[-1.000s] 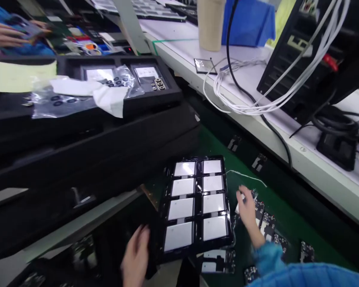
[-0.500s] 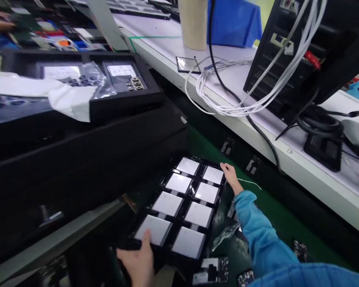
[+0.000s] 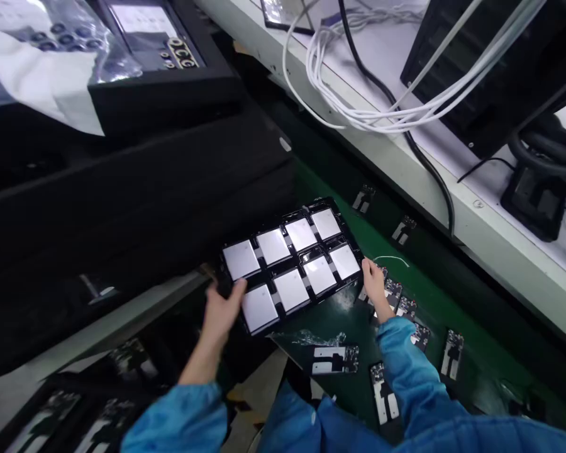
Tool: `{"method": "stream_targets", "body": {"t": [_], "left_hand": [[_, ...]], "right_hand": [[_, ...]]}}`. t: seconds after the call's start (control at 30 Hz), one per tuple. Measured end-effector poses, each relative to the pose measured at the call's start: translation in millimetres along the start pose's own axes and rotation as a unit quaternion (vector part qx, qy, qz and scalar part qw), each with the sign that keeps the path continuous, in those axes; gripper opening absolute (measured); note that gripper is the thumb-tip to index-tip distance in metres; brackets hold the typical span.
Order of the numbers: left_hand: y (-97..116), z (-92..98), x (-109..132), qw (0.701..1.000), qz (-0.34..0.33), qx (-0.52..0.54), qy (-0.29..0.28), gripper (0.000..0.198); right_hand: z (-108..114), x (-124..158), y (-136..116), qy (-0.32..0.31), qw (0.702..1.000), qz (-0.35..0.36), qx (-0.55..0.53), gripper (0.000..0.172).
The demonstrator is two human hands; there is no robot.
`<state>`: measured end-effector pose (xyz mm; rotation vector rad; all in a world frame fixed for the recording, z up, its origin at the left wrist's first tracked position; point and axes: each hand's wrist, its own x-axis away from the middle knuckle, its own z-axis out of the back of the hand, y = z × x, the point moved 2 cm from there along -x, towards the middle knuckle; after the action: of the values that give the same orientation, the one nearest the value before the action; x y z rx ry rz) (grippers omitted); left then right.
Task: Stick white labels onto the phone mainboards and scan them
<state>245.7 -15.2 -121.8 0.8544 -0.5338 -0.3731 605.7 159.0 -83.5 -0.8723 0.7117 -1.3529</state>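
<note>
A black tray [image 3: 294, 264] bearing two rows of flat, silver-white rectangular pieces [image 3: 290, 289] is held between both hands, slanting across the view. My left hand [image 3: 221, 309] grips its near left end, with the thumb on top and the other fingers mostly hidden. At the tray's right end, my right hand [image 3: 373, 282] is closed on the edge. Several small circuit-board assemblies [image 3: 406, 307] lie beside and under my right wrist on the green surface. Another assembly [image 3: 334, 360] with pale plates lies below the tray, next to crumpled clear plastic film [image 3: 318, 338].
A stack of black trays or boxes [image 3: 136, 170] fills the left, topped with bagged parts and white paper. On the right, a white shelf [image 3: 446, 207] carries looped white cables [image 3: 353, 116] and black equipment. More boards sit in a black tray [image 3: 82, 393] at lower left.
The tray has turned from lengthwise to more crosswise, its near left end moving up with my left hand. My right hand still holds the other end. The view has tilted down.
</note>
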Motion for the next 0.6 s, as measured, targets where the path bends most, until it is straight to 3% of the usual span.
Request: {"method": "stream_targets", "body": {"t": [0.1,0.17,0.27,0.4,0.6], "left_hand": [[-17,-5.9,31,0.999,0.034,0.034,-0.007,0.072],[-24,-6.0,33,0.998,0.041,0.042,-0.015,0.075],[-24,-2.0,18,0.999,0.024,0.014,-0.034,0.077],[-5,-0.9,-6,0.992,-0.037,-0.036,-0.118,0.072],[25,-5.3,-50,0.966,-0.112,-0.102,-0.207,0.081]], "right_hand": [[-5,9,-2,0.037,0.999,-0.023,-0.007,0.052],[-7,21,-2,0.061,0.997,-0.042,-0.018,0.052],[-5,48,0,0.085,0.993,-0.078,-0.031,0.051],[-3,94,4,0.120,0.983,-0.136,-0.030,0.054],[-24,153,10,0.187,0.961,-0.202,-0.027,0.059]]}}
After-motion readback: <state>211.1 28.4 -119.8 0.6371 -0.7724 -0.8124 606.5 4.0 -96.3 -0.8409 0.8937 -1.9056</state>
